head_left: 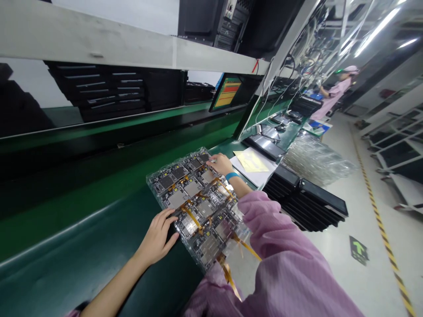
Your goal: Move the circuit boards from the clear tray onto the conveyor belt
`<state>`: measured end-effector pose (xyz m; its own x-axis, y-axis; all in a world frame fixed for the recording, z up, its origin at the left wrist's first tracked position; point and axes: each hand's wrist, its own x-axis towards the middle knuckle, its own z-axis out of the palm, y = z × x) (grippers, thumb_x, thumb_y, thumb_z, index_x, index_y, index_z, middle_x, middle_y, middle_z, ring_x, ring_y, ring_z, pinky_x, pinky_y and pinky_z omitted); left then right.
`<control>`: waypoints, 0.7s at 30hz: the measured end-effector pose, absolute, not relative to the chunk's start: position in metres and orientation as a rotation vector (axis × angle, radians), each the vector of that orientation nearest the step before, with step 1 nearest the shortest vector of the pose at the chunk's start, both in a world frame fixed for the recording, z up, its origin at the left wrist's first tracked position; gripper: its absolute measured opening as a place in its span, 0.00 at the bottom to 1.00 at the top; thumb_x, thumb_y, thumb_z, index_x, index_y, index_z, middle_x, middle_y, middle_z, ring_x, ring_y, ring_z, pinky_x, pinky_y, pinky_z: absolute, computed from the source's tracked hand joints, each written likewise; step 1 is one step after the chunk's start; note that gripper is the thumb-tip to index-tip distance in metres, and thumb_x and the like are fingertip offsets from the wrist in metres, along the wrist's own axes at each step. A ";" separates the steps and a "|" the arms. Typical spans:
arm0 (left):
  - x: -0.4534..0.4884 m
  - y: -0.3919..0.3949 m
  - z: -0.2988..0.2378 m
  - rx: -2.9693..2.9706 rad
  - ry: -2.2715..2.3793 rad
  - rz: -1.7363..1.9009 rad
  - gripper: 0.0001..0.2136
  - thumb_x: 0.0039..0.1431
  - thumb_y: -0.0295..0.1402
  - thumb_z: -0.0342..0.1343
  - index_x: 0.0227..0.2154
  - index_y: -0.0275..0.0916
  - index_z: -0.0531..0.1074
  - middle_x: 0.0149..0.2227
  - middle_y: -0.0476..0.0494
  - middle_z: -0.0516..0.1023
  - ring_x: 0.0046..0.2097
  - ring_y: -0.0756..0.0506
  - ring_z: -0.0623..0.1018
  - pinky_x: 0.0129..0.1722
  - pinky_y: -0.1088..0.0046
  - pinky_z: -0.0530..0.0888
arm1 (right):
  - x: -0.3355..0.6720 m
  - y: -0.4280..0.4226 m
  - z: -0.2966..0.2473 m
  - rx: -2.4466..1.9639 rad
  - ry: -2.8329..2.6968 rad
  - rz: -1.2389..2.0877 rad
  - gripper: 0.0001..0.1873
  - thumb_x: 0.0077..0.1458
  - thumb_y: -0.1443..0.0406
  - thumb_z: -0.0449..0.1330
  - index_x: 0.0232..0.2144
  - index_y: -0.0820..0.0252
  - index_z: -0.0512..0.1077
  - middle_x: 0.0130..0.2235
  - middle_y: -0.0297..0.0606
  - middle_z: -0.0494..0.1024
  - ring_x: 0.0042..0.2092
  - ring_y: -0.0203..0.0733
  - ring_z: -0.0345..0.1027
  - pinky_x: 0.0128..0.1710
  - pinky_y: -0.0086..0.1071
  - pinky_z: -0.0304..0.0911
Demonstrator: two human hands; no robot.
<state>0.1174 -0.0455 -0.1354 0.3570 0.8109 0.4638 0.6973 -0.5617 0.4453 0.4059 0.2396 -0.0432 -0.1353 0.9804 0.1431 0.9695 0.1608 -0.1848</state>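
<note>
A clear plastic tray (152,185) lies tilted over the edge of the green bench (49,268). In its pockets sit rows of circuit boards (176,198) with metal shields and orange flex cables, some of which hang over the near edge. My left hand (158,235) rests at the tray's left edge with its fingers spread, the fingertips touching the rim. At the far right corner of the tray, my right hand (222,164), with a blue band (231,175) at the wrist, has its fingers closed on a circuit board; the fingertips are partly hidden.
Right of the tray lie a yellow paper (251,161) on a white sheet, stacked black panels (317,198) and a pile of clear trays (313,160). A shelf beam (132,48) runs above the bench, beside a monitor (226,93). A co-worker (337,92) is farther along.
</note>
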 end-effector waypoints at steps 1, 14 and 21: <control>0.117 -0.045 -0.136 2.440 1.371 0.988 0.17 0.68 0.35 0.52 0.58 0.40 0.62 0.63 0.33 0.64 0.67 0.36 0.63 0.63 0.49 0.67 | 0.403 0.243 -0.042 -1.891 -2.220 0.083 0.13 0.60 0.58 0.69 0.45 0.55 0.80 0.47 0.41 0.77 0.51 0.50 0.69 0.49 0.31 0.63; 0.123 -0.044 -0.129 2.412 1.357 1.027 0.17 0.67 0.35 0.52 0.56 0.39 0.64 0.62 0.33 0.66 0.66 0.36 0.64 0.63 0.49 0.68 | 0.411 0.266 -0.039 -1.871 -2.291 0.249 0.05 0.58 0.65 0.68 0.38 0.53 0.83 0.35 0.35 0.82 0.41 0.45 0.75 0.40 0.27 0.65; 0.130 -0.035 -0.127 2.382 1.339 1.090 0.17 0.66 0.35 0.53 0.55 0.37 0.65 0.61 0.32 0.68 0.65 0.36 0.65 0.63 0.50 0.67 | 0.405 0.257 -0.011 -1.765 -2.355 0.202 0.09 0.57 0.61 0.62 0.31 0.54 0.82 0.41 0.44 0.79 0.48 0.53 0.73 0.50 0.36 0.66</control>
